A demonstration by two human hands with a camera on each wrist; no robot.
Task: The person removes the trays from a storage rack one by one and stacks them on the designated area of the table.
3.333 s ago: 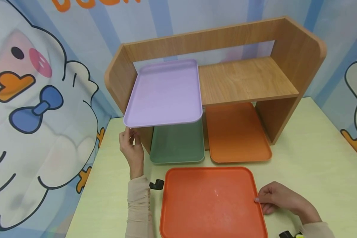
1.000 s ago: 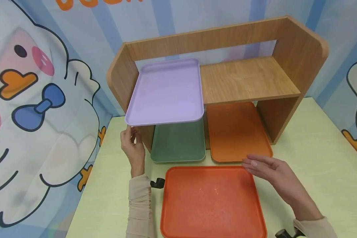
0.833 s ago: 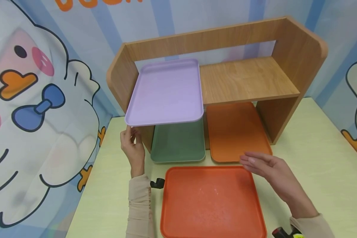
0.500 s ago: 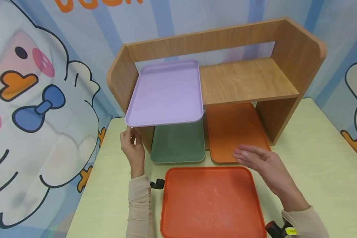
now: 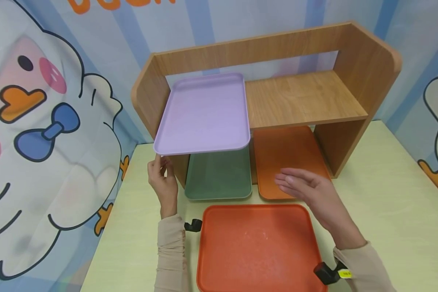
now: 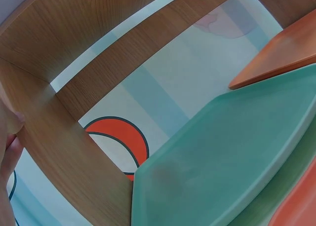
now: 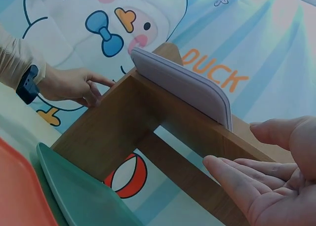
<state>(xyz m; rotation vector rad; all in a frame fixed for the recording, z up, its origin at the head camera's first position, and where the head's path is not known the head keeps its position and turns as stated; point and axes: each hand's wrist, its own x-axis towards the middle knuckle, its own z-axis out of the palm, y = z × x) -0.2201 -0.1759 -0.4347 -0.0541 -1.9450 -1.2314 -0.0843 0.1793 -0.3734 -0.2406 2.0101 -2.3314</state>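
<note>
My left hand point(image 5: 163, 184) grips the front edge of the left side panel of the wooden shelf point(image 5: 304, 97), just under the near-left corner of the lilac tray point(image 5: 204, 117). In the left wrist view a fingertip point(image 6: 19, 120) presses the panel's inner face. My right hand point(image 5: 315, 198) is held in the air with straight fingers and thumb apart, in front of the orange tray point(image 5: 288, 158), holding nothing. The right wrist view shows its palm turned upward. In the lower left bay lies the green tray point(image 5: 219, 174). Nearest me, flat on the table, is the red-orange tray point(image 5: 259, 247).
The pale yellow table point(image 5: 398, 202) extends to both sides of the shelf. Behind stands a blue backdrop with a printed duck point(image 5: 58, 162). Each wrist wears a small black camera; the right one point(image 5: 326, 272) sits over the red-orange tray's right side.
My right hand has let go of the red-orange tray's right edge, then risen and drifted left toward the orange tray with its fingers straightened. The left hand and the trays stay put.
</note>
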